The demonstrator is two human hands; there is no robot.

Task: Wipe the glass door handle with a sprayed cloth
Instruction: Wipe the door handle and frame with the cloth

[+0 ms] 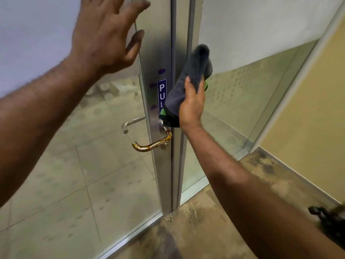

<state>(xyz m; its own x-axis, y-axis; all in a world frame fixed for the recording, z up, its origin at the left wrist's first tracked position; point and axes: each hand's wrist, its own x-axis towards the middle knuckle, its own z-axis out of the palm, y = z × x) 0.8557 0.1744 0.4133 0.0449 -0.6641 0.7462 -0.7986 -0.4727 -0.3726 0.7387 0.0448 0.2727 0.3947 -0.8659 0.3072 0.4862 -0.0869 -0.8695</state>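
The right hand point(192, 103) grips a grey cloth point(188, 81) (green-edged) against the door frame, just above the brass handle point(153, 144). The left hand point(106, 32), fingers spread wide, holds nothing by the glass door point(74, 165).

Even, soft indoor light; warm glare on curved brass door handle point(152, 143); wide-angle bending at edges; slightly soft focus.
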